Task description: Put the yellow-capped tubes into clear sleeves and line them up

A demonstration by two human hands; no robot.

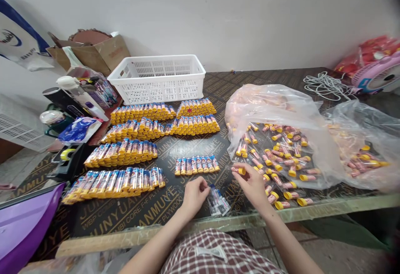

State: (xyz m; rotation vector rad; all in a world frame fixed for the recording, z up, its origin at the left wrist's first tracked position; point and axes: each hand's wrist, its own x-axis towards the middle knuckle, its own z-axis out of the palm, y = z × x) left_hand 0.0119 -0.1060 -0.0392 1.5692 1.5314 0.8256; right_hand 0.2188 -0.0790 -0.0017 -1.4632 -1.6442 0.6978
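Between the thumb and fingers of my right hand (253,185) is a small tube with a yellow cap (237,169), held lying sideways above the table. My left hand (194,194) is closed in a pinch beside a small pile of clear and blue plastic sleeves (218,202); what its fingertips hold, if anything, is too small to make out. Just beyond both hands, a short row of blue-wrapped tubes (197,164) lies side by side. Right of my right hand, many loose pink tubes with yellow caps (286,153) spill from a clear plastic bag (259,103).
Stacked rows of wrapped tubes (125,151) fill the left of the table, before a white basket (159,82). A tape dispenser (67,161) and purple bin (28,228) stand left. A second bag (359,124), white cable (328,85) and pink fan (378,71) lie right.
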